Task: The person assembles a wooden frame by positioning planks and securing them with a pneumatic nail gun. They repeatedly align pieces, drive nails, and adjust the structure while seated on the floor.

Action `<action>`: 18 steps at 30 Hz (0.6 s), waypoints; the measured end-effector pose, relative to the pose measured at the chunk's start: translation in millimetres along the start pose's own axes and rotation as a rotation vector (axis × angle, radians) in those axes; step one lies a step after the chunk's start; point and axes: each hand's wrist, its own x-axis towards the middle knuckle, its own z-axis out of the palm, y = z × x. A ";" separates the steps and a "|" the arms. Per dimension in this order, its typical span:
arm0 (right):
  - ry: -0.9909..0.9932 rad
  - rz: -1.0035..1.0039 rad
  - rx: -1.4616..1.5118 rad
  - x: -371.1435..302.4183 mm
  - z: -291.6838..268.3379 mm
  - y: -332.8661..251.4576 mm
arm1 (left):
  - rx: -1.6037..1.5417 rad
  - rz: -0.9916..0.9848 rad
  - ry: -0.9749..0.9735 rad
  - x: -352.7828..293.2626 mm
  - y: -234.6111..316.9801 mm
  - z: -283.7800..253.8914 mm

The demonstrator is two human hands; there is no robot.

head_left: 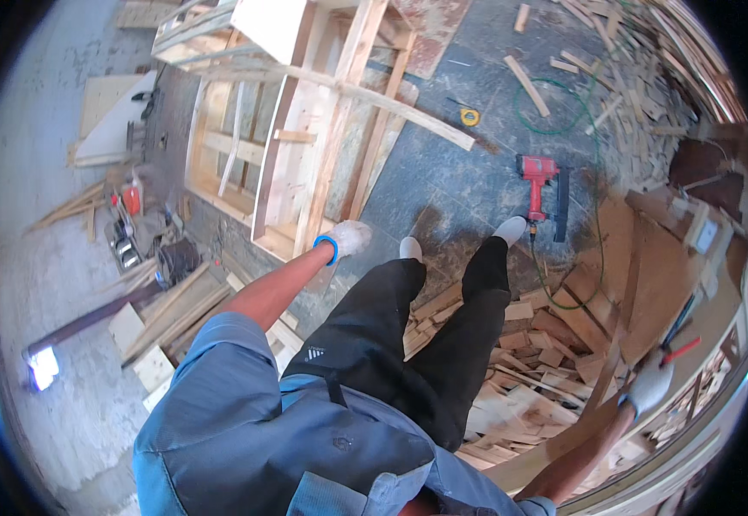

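While the person stands on the dark grey floor (443, 185) looking down past black trousers, the left hand (348, 238), in a white glove with a blue cuff, rests against the lower edge of a pale, unpainted wooden frame (305, 163) built of long slats and boards; the fingers look curled at the wood, but whether they actually clasp it cannot be told. That frame lies tilted on the floor ahead and to the left of the feet, reaching toward the top of the view. The right hand (651, 387), also in a white glove, is low at the right, closed around a red-handled tool (682, 348) whose kind is too small to make out. Beneath it sits a heap of short wooden offcuts (520, 361). A red nail gun (539, 185) lies on the floor just beyond the right foot, with a green hose (593, 155) looping away from it.
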 end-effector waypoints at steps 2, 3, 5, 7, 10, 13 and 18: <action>0.120 -0.255 -0.152 1.5 -19.3 20.2 | -0.139 -0.159 0.042 -14.5 -0.2 -0.3; 0.115 -0.131 -0.283 -14.5 -32.6 -4.1 | -0.185 -0.170 0.060 -17.7 1.0 0.0; 0.228 -0.359 0.056 -31.2 -25.4 -20.2 | -0.287 -0.188 0.078 -13.5 1.7 0.0; 0.035 -0.436 0.462 -33.6 12.6 -49.3 | -0.289 -0.202 0.115 -0.7 4.9 3.2; -0.515 -0.251 0.524 -60.6 87.5 -145.2 | -0.315 -0.119 0.188 34.7 34.5 -2.8; -0.674 -0.586 0.587 -80.3 191.3 -251.5 | -0.325 0.008 0.296 85.2 44.2 -17.4; -0.428 -1.306 0.005 -117.8 325.4 -402.3 | 0.039 0.190 0.949 158.2 69.0 -100.3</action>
